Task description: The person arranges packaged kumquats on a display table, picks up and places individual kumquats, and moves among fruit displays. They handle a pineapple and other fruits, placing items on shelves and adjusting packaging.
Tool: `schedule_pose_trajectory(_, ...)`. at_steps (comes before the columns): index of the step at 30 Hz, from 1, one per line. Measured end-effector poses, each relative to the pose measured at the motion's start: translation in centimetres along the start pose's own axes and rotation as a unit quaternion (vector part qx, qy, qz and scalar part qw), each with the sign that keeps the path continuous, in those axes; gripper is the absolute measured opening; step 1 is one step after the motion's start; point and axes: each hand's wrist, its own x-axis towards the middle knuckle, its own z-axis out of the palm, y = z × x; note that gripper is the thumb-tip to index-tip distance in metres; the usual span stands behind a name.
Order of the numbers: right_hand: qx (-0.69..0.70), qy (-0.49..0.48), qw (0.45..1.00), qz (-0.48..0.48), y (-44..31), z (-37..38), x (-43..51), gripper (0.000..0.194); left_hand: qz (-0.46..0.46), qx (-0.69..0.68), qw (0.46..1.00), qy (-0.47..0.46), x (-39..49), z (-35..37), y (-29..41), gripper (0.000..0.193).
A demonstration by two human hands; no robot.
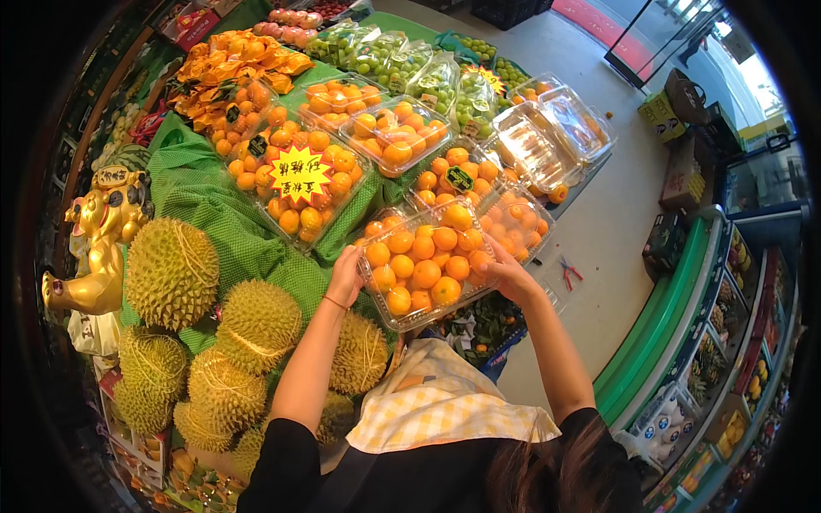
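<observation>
Between my two hands I hold a clear plastic clamshell box of small mandarins (426, 272), out in front of my checked apron (442, 410). My left hand (347, 276) grips its left end and my right hand (510, 272) its right end. Just beyond it, more filled boxes of mandarins (458, 173) sit on the display, partly covered by the one I hold. An open clamshell box (535, 147) shows its bare, shiny inside at the far right of the display. A larger box of mandarins (301, 218) bears a yellow starburst sign with writing.
Several durians (173, 272) are piled at left on green netting (211, 205), beside a golden figurine (106, 237). Bagged green grapes (433, 80) lie farther back. Red-handled pliers (569, 274) rest on the floor at right. A green-edged refrigerated case (660, 320) curves along the right.
</observation>
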Motion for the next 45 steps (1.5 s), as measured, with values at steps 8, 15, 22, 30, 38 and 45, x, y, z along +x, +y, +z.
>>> schedule_pose_trajectory(8,0.144,0.152,0.972,-0.107,-0.1,1.2,-19.5,0.096,-0.128,-0.073,0.96,-0.236,-7.1,15.2,-2.7,0.043)
schedule_pose_trajectory(15,0.259,0.143,0.935,-0.196,6.9,-6.3,-34.3,0.088,-0.073,0.127,0.934,-0.327,-15.3,25.4,-12.1,0.048)
schedule_pose_trajectory(22,0.403,0.158,0.887,-0.161,10.2,-19.0,-49.3,0.078,-0.164,0.197,0.904,-0.342,-19.6,42.3,-23.4,0.044)
schedule_pose_trajectory(30,0.41,0.162,0.877,-0.192,3.7,-25.4,-54.3,0.063,-0.192,0.206,0.87,-0.405,-19.4,54.5,-24.2,0.058)
schedule_pose_trajectory(38,0.376,0.082,0.921,-0.052,-9.4,-38.5,-48.8,0.062,-0.158,0.06,0.935,-0.31,-11.1,59.6,-25.3,0.054)
schedule_pose_trajectory(45,0.287,0.209,0.935,-0.031,-22.7,-55.9,-44.9,0.066,-0.248,-0.024,0.937,-0.243,6.0,76.7,-30.3,0.055)
